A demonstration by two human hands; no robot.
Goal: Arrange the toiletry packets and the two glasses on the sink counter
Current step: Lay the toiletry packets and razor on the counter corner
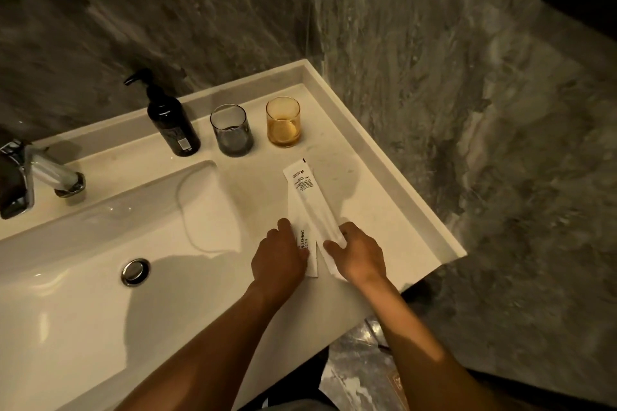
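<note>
Two long white toiletry packets lie overlapped on the sink counter, right of the basin. The upper packet lies slanted across the lower one, which is printed "BRUSHING TEETH". My left hand rests flat on the lower packet's near end. My right hand pinches the near end of the upper packet. A grey glass and an amber glass stand upright side by side at the back of the counter, apart from both hands.
A dark pump bottle stands left of the grey glass. The basin with its drain fills the left side, and a chrome tap is at the far left. Grey marble walls close in behind and to the right.
</note>
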